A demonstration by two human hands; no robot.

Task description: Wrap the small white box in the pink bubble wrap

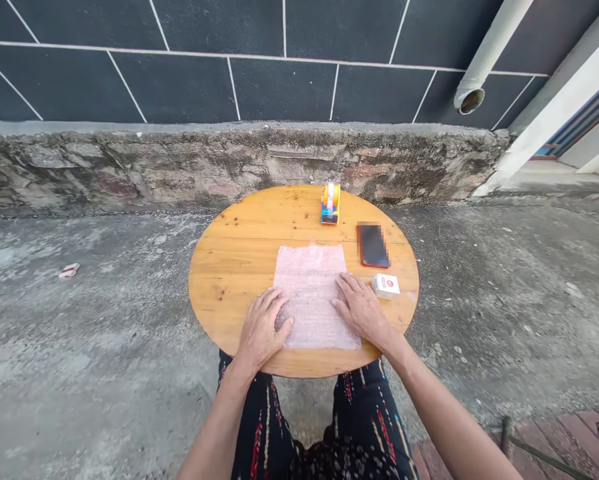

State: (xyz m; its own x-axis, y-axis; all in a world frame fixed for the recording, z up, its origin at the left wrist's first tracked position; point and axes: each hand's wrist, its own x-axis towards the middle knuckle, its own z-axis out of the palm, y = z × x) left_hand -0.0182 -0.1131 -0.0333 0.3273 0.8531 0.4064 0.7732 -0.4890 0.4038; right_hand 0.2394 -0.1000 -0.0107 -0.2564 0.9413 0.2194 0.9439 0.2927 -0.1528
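Observation:
A pale pink sheet of bubble wrap (309, 283) lies flat on a round wooden table (229, 267). My left hand (262, 327) rests on the sheet's near left edge, fingers stretched out flat. My right hand (360, 308) lies on its right edge, fingers also spread and flat. Neither hand holds anything. A small white box with a red mark (385, 285) sits just right of my right hand.
A dark phone in a red case (372, 245) lies behind the white box. A small colourful block object (330, 203) stands at the table's far edge. A low stone wall (179, 167) and a white drain pipe (484, 60) lie beyond; rough concrete ground surrounds the table.

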